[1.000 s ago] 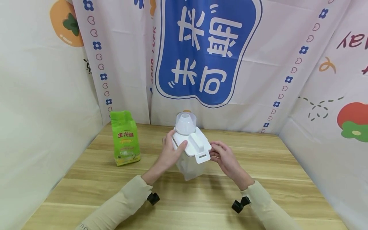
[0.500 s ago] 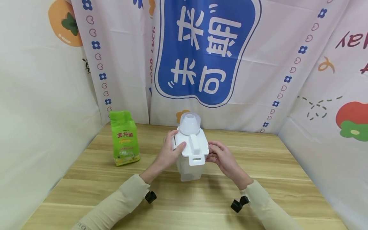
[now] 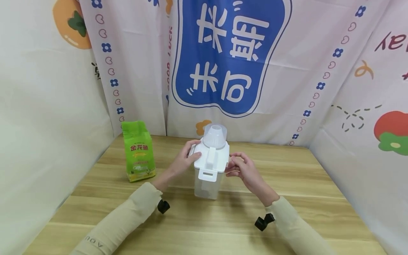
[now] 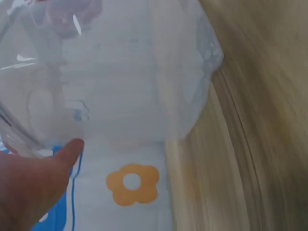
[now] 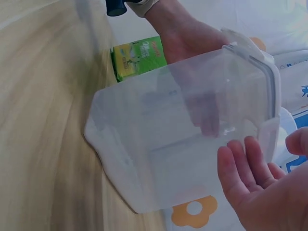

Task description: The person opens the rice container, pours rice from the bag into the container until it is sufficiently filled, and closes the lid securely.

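A translucent plastic storage container (image 3: 205, 186) stands upright on the wooden table, its white lid (image 3: 220, 159) on top. The lid carries a raised handle and a clear cup (image 3: 215, 137) at its far end; a slotted white tab (image 3: 208, 175) sticks out at the near end. My left hand (image 3: 185, 157) holds the container's left side, thumb at the lid's edge and fingers along the wall. In the right wrist view those fingers show through the container. My right hand (image 3: 247, 173) is at the opposite side, fingers loosely bent with fingertips close to the lid's edge, thumb apart.
A green bag (image 3: 140, 152) with red writing and a yellow base stands upright to the left. Printed white cloth (image 3: 140, 71) hangs behind the table and along both sides. The wooden tabletop (image 3: 197, 226) stretches toward me in front of the container.
The container has turned between my hands, its tab swinging left and its cup swinging right. My left hand has shifted slightly up with it; my right hand stays close by its side.
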`<action>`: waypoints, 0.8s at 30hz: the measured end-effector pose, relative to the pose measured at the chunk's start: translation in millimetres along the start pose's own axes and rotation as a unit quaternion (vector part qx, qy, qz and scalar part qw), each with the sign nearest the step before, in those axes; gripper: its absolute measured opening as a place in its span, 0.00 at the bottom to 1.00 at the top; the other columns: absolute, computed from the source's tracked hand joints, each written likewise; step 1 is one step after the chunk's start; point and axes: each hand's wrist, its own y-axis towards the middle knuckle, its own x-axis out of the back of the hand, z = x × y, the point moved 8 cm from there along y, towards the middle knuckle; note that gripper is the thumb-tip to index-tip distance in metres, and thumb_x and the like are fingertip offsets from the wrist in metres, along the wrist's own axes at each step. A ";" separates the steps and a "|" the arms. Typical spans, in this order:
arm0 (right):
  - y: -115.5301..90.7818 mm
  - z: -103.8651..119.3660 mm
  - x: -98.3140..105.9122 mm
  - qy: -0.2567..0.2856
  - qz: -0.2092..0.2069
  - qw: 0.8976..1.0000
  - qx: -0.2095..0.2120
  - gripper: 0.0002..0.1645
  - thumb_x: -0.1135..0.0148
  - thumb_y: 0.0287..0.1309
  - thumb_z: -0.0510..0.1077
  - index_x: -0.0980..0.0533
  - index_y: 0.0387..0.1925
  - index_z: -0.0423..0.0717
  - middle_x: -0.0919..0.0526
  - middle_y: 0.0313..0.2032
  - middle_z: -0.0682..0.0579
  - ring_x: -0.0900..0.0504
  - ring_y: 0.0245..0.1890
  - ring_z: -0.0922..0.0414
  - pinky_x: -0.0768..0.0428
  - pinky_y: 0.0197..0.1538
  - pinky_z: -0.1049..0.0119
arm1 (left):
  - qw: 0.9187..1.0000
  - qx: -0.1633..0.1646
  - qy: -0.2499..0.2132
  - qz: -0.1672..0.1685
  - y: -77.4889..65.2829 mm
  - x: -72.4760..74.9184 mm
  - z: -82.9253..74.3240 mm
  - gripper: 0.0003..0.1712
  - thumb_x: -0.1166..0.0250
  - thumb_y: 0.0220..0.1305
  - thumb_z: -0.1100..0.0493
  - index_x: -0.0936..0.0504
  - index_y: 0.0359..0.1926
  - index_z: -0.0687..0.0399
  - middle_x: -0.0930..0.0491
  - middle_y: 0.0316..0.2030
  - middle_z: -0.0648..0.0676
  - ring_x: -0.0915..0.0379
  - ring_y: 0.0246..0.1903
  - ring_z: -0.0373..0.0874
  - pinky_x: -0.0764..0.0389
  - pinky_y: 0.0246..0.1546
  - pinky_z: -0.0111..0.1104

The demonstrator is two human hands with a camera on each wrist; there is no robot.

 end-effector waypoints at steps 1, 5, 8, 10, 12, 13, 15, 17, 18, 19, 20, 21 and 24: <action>1.2 1.3 0.6 -0.006 0.002 1.000 0.002 0.20 0.52 0.72 0.43 0.39 0.57 0.34 0.17 0.31 0.53 0.15 0.32 0.56 0.14 0.40 0.60 | 1.000 0.001 -0.009 0.009 1.8 2.0 1.7 0.27 0.47 0.72 0.60 0.40 0.69 0.60 0.38 0.66 0.69 0.32 0.58 0.56 0.23 0.55 0.38; 4.7 6.2 2.6 -0.026 0.007 1.000 0.008 0.22 0.51 0.73 0.46 0.39 0.59 0.34 0.15 0.35 0.50 0.15 0.36 0.54 0.14 0.42 0.61 | 0.997 0.008 -0.055 0.048 8.6 7.5 9.9 0.28 0.50 0.74 0.59 0.43 0.71 0.60 0.38 0.64 0.70 0.27 0.48 0.47 0.19 0.43 0.29; 7.1 8.4 4.9 -0.038 -0.005 0.999 0.008 0.20 0.50 0.73 0.46 0.35 0.56 0.36 0.16 0.39 0.47 0.15 0.39 0.53 0.14 0.43 0.60 | 0.994 0.015 -0.084 0.071 12.6 9.2 15.5 0.29 0.52 0.74 0.58 0.44 0.72 0.58 0.39 0.65 0.69 0.26 0.45 0.42 0.19 0.41 0.27; 8.7 9.2 7.4 -0.042 -0.018 0.999 0.010 0.18 0.49 0.72 0.45 0.34 0.54 0.36 0.17 0.40 0.46 0.16 0.40 0.52 0.14 0.44 0.60 | 0.992 0.017 -0.096 0.082 14.9 8.2 17.2 0.29 0.52 0.74 0.57 0.44 0.72 0.57 0.40 0.67 0.67 0.26 0.45 0.41 0.19 0.40 0.27; 10.5 8.6 10.1 -0.044 -0.032 0.998 0.012 0.17 0.49 0.72 0.45 0.33 0.52 0.36 0.19 0.40 0.48 0.17 0.41 0.54 0.15 0.44 0.60 | 0.990 0.016 -0.105 0.094 17.4 6.2 18.9 0.29 0.53 0.74 0.57 0.44 0.72 0.56 0.40 0.67 0.66 0.26 0.45 0.42 0.19 0.40 0.27; 11.2 8.2 11.2 -0.043 -0.036 0.998 0.013 0.16 0.48 0.72 0.45 0.32 0.51 0.36 0.19 0.40 0.48 0.17 0.40 0.54 0.15 0.44 0.60 | 0.989 0.016 -0.107 0.098 18.7 5.4 19.8 0.29 0.54 0.73 0.57 0.43 0.72 0.55 0.40 0.67 0.66 0.26 0.45 0.42 0.19 0.40 0.28; 12.1 7.1 12.5 -0.042 -0.038 0.998 0.017 0.16 0.48 0.72 0.45 0.32 0.51 0.36 0.20 0.40 0.48 0.17 0.40 0.54 0.14 0.44 0.59 | 0.987 0.023 -0.117 0.106 21.5 4.1 23.4 0.29 0.55 0.73 0.56 0.43 0.73 0.54 0.40 0.67 0.65 0.26 0.46 0.42 0.19 0.40 0.29; 12.7 6.0 12.9 -0.038 -0.037 0.998 0.020 0.16 0.47 0.72 0.46 0.32 0.50 0.37 0.20 0.40 0.47 0.17 0.40 0.54 0.14 0.44 0.60 | 0.985 0.033 -0.129 0.113 24.3 3.8 28.1 0.30 0.55 0.73 0.56 0.43 0.73 0.53 0.40 0.67 0.64 0.27 0.47 0.43 0.20 0.41 0.30; 12.9 5.8 12.8 -0.033 -0.036 0.999 0.022 0.16 0.47 0.71 0.46 0.32 0.50 0.38 0.20 0.40 0.47 0.17 0.40 0.54 0.14 0.44 0.60 | 0.983 0.039 -0.135 0.115 25.9 3.9 30.8 0.30 0.56 0.73 0.56 0.43 0.73 0.52 0.40 0.67 0.63 0.27 0.47 0.43 0.20 0.41 0.31; 13.5 5.3 12.8 -0.027 -0.034 0.999 0.024 0.15 0.46 0.71 0.46 0.32 0.50 0.39 0.20 0.40 0.47 0.17 0.40 0.54 0.14 0.43 0.60 | 0.982 0.045 -0.141 0.117 27.2 4.0 33.2 0.30 0.56 0.73 0.55 0.43 0.74 0.51 0.39 0.67 0.61 0.27 0.48 0.43 0.20 0.42 0.31; 14.0 4.7 12.8 -0.021 -0.030 0.999 0.025 0.14 0.46 0.71 0.46 0.31 0.49 0.40 0.20 0.39 0.48 0.17 0.39 0.54 0.14 0.43 0.60 | 0.980 0.052 -0.148 0.121 28.2 3.9 35.7 0.30 0.57 0.72 0.55 0.44 0.74 0.51 0.39 0.66 0.60 0.28 0.48 0.43 0.20 0.42 0.31; 14.3 4.2 12.6 -0.015 -0.027 0.999 0.026 0.14 0.45 0.71 0.47 0.30 0.48 0.41 0.19 0.38 0.50 0.17 0.39 0.55 0.14 0.43 0.61 | 0.979 0.055 -0.152 0.126 28.9 3.7 36.8 0.30 0.57 0.72 0.55 0.44 0.74 0.50 0.38 0.65 0.59 0.27 0.48 0.43 0.20 0.42 0.32; 14.8 1.0 12.8 0.010 -0.022 0.999 0.026 0.10 0.44 0.70 0.47 0.27 0.43 0.44 0.18 0.35 0.53 0.17 0.37 0.56 0.15 0.43 0.63 | 0.973 0.065 -0.169 0.141 30.1 1.3 40.0 0.31 0.57 0.72 0.54 0.45 0.74 0.50 0.35 0.62 0.55 0.26 0.46 0.42 0.19 0.40 0.32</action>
